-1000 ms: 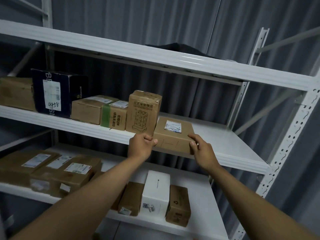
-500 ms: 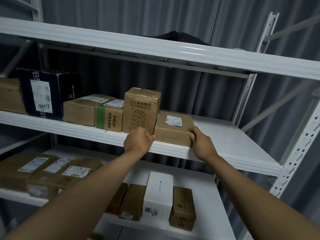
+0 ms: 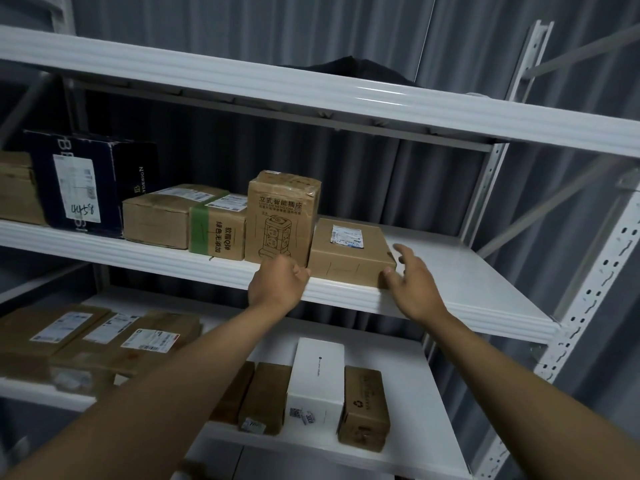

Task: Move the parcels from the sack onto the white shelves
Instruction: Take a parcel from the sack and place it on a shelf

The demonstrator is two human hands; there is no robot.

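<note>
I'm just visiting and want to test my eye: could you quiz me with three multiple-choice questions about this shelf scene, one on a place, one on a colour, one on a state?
1. Where does the flat box lie?
A. top shelf
B. middle shelf, right of the tall box
C. bottom shelf

2. What colour is the tape on the small box?
A. red
B. blue
C. green

3. How is the right hand?
A. open beside the flat box
B. gripping the tall box
C. out of view

Answers: B, it sits against the tall box; C, a green band wraps its left end; A, its fingers are spread.
</note>
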